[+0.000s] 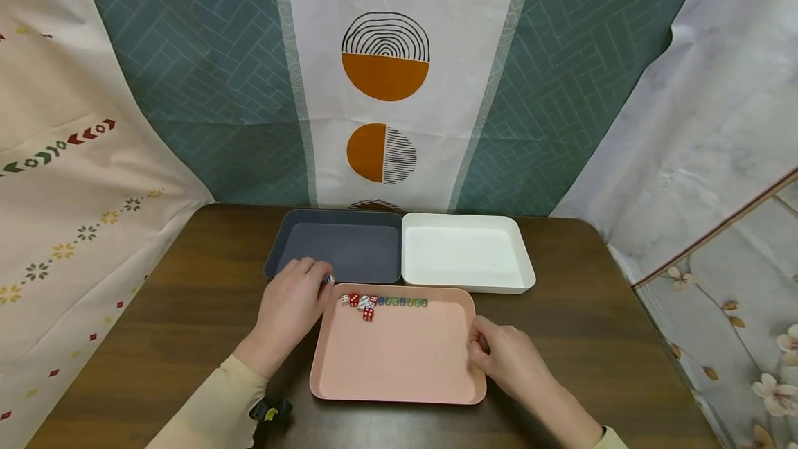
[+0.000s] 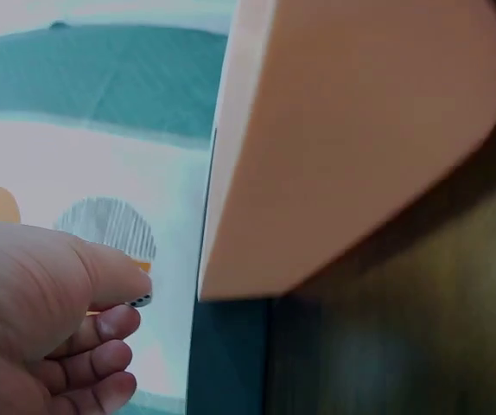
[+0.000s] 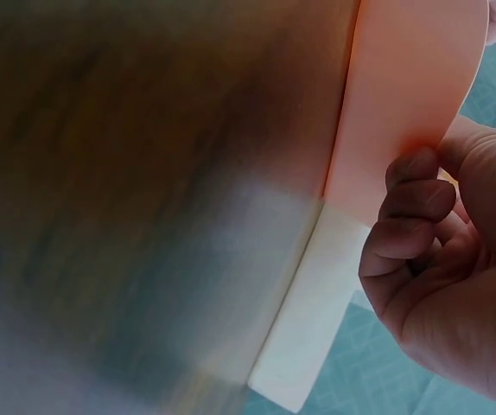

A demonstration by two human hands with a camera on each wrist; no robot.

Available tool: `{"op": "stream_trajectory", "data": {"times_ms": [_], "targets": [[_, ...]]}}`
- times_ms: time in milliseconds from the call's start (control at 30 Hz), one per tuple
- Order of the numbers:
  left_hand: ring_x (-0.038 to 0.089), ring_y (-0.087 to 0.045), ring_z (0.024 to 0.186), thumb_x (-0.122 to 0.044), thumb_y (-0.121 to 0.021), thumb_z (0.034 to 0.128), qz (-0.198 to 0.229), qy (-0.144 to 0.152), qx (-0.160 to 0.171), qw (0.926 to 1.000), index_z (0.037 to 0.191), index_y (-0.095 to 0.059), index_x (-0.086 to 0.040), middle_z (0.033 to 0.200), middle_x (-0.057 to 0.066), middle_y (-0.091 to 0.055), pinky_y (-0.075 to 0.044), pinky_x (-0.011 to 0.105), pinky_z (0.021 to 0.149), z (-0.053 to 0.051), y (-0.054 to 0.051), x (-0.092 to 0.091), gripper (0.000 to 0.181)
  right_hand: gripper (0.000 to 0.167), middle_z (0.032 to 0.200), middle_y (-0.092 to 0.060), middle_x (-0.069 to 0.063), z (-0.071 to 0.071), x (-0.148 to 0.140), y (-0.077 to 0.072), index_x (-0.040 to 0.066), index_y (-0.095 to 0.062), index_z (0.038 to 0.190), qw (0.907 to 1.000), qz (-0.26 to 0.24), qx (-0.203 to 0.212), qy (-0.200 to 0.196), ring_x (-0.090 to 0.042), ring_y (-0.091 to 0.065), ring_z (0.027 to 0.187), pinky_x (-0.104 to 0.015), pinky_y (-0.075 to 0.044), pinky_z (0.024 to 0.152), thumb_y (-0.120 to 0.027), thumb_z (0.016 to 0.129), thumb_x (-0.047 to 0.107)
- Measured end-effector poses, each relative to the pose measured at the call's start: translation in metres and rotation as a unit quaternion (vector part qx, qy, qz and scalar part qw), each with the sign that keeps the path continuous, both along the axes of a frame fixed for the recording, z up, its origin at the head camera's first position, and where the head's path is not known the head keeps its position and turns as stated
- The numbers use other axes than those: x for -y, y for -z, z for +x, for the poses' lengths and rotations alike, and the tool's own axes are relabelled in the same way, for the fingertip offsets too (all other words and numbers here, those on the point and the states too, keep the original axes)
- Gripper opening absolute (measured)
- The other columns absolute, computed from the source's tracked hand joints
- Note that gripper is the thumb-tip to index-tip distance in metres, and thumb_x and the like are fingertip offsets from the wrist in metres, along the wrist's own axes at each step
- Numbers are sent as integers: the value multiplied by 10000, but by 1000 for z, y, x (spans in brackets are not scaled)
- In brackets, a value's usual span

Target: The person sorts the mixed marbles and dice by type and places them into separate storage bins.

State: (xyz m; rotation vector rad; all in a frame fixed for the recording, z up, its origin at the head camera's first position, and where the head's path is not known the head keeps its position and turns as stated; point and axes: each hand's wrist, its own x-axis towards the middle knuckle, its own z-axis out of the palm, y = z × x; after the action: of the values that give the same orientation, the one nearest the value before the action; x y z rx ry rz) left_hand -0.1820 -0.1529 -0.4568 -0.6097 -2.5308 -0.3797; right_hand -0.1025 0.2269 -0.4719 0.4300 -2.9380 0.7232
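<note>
My left hand (image 1: 294, 303) is raised above the far left corner of the pink tray (image 1: 399, 366). It pinches a small white die with dark pips (image 2: 142, 301) between thumb and fingertips; the hand partly hides the die. Along the tray's far side runs a row of small dice: white and red ones at the left, then blue and green dice (image 1: 403, 302). A red die (image 1: 368, 314) sits just in front of the row. My right hand (image 1: 508, 359) grips the tray's right rim, thumb on one side and curled fingers on the other, as the right wrist view shows.
Behind the pink tray stand a dark grey tray (image 1: 349, 248) at the left and a white tray (image 1: 467, 251) at the right, side by side. All rest on a brown wooden table (image 1: 580, 310). Patterned cloths (image 1: 218, 75) hang around the back and sides.
</note>
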Motion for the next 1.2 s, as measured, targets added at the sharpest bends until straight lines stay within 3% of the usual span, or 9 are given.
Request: {"op": "stream_trajectory", "data": {"times_ms": [133,267,700,900,1200], "targets": [[302,-632,810,-58,-900,907,-6,-92,18,10000,1030,-784,-24,912,107,-693,-590,421,679,-19,2,6,172,355,648,-447,203,0,-1,0,253,-563,824,10000,-43,-30,-47,13,-415,577,-242,-386,563,-734,826,-58],[307,-634,820,-68,-882,925,-33,-234,250,9994,1034,-784,-26,912,108,-694,-598,437,691,-35,3,10,152,347,645,-454,207,0,-1,0,258,-562,824,9999,-82,-17,-67,15,-420,578,-242,-391,569,-727,827,-47],[341,-674,891,-98,-837,971,-188,-503,985,9937,1052,-771,-19,947,131,-718,-622,502,752,-69,7,7,132,349,632,-439,186,-2,-2,1,251,-555,811,9998,-185,17,-122,17,-411,566,-231,-369,548,-719,814,-57],[353,-688,928,-95,-834,970,-260,-621,1342,9887,1064,-767,-24,976,145,-727,-633,520,791,-80,12,6,135,351,633,-451,180,-3,-2,2,249,-560,820,9996,-193,66,-184,17,-410,566,-232,-363,545,-731,828,-57],[353,-687,934,-115,-830,983,-183,-752,1743,9816,1102,-762,-24,999,151,-726,-633,535,803,-88,18,5,165,353,642,-462,180,-3,-2,1,255,-567,823,9997,-193,124,-129,10,-420,571,-238,-369,549,-746,846,-49]]}}
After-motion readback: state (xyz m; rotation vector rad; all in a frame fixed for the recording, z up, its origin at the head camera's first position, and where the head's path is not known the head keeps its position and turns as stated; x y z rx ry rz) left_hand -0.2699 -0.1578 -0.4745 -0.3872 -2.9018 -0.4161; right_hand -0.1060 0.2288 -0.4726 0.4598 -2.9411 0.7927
